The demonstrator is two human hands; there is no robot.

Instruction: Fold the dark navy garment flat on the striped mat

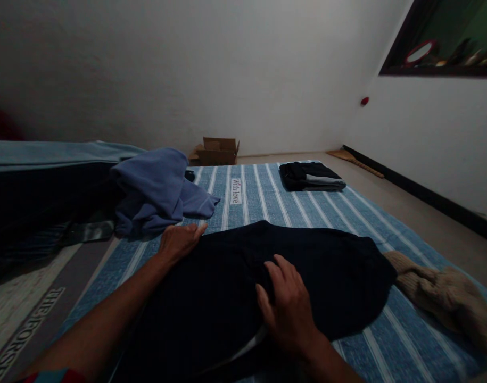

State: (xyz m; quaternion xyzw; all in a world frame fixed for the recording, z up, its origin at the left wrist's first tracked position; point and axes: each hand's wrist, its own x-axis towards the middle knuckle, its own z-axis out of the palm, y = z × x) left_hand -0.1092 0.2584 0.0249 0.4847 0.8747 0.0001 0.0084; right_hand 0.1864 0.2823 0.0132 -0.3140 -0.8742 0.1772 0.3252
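Observation:
A dark navy garment (323, 266) lies spread across a blue, white-striped cloth (263, 202), and a narrow pale strip shows along its lower part. At the garment's upper left edge, my left hand (181, 242) has its fingers pressed together on the fabric, seemingly gripping it. My right hand (287, 300) rests on the middle of the garment with fingers apart and slightly bent. Just beyond my left hand sits a crumpled blue-violet cloth (155, 186). What kind of garment the navy one is, I cannot make out.
Folded dark clothes (311, 176) lie at the far side of the striped cloth. A tan knitted item (446, 298) is at the right. More garments (39, 197) are heaped at the left. Behind, an open cardboard box (218, 151) stands by the wall.

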